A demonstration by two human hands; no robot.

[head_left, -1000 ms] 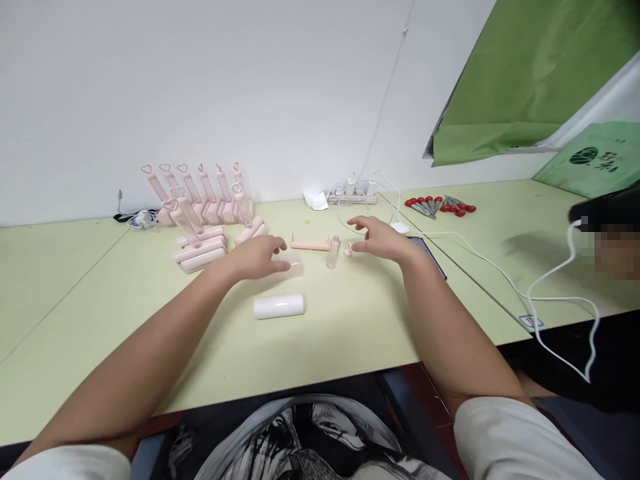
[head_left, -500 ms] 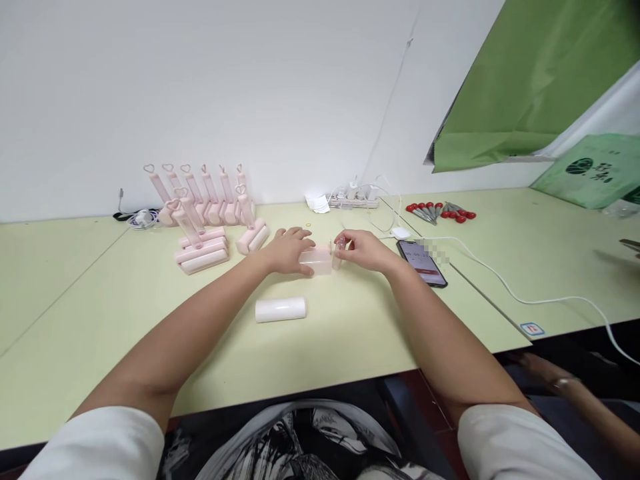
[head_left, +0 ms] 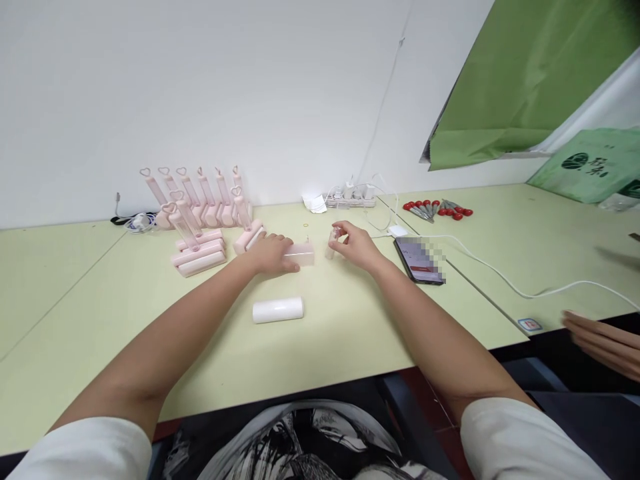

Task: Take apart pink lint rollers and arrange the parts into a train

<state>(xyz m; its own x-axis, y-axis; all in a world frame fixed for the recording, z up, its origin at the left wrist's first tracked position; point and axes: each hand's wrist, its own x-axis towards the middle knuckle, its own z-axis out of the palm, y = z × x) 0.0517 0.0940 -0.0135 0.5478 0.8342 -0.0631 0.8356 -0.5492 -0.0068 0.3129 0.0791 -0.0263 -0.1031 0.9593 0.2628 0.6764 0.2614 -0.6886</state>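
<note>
My left hand (head_left: 273,254) curls around a frosted plastic cylinder (head_left: 303,253); my right hand (head_left: 354,245) pinches a small clear vial (head_left: 331,242) at the matte green worktop (head_left: 350,327).

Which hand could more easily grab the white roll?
Probably the left hand: it holds the pink cover just behind the white roll, nearer than the right hand, which pinches a small clear bottle.

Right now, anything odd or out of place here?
Nothing spilled or broken. One white roll lies alone on its side, nearer than the pink cover in the left hand and the clear vial in the right hand.
</note>
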